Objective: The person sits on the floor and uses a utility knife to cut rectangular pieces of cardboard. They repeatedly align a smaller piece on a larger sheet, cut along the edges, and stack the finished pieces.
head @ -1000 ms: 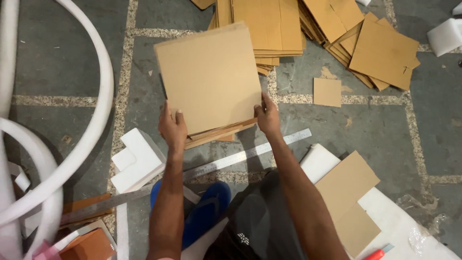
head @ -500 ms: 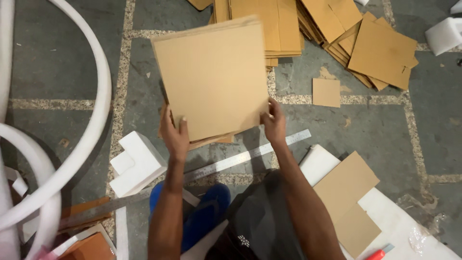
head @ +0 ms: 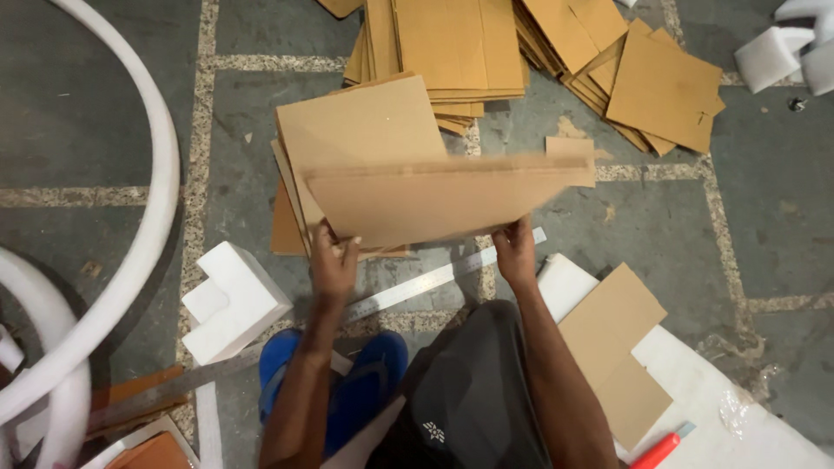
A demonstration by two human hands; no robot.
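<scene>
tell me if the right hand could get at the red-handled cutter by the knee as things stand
Probably not right away: the right hand grips the lifted cardboard sheet; the cutter lies unobstructed on the white sheet.

Grey concrete floor (head: 104,95), pale speckled joint lines crossing it. Cardboard everywhere: tall stack of flat sheets (head: 447,48) up top, messier fanned pile (head: 647,74) to its right, small loose scrap (head: 571,148) between. White foam L-block (head: 230,300) at lower left, more white foam chunks (head: 786,52) in top right corner. Thick white tube (head: 143,234) curving along left side. Long metal ruler (head: 408,291) lying diagonally. Folded cardboard piece (head: 612,347) on white sheet (head: 721,408) at lower right, red-handled cutter (head: 656,452) beside it.
</scene>
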